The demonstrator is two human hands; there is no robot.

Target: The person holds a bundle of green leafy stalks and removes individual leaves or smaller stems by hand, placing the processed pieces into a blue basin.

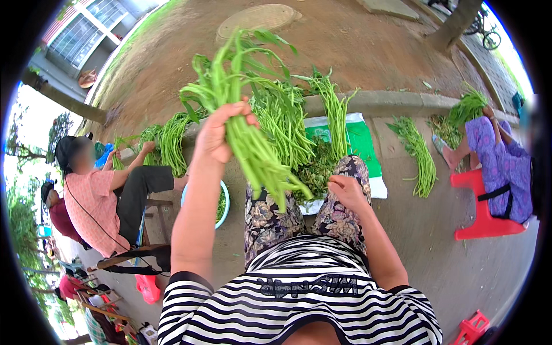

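Observation:
My left hand [222, 129] is raised in front of me, closed around the stems of a thick bunch of water spinach [254, 151], leaves pointing away and cut ends towards my lap. My right hand [347, 192] is over my knee in floral trousers, its fingers curled; whether it holds anything small does not show. Beyond my knees lies a large heap of water spinach [282, 125], with a smaller bunch [336, 116] beside it on a green and white plastic sack [364, 144]. Loose leaves and trimmings [317, 172] are piled on the sack.
A blue-rimmed basin [227, 202] with greens stands left of my legs. A seated person [97, 189] handles greens at left; another person [500, 151] sits on a red plastic stool [474, 207] at right. A separate bunch [420, 159] lies on the pavement near the kerb [388, 102].

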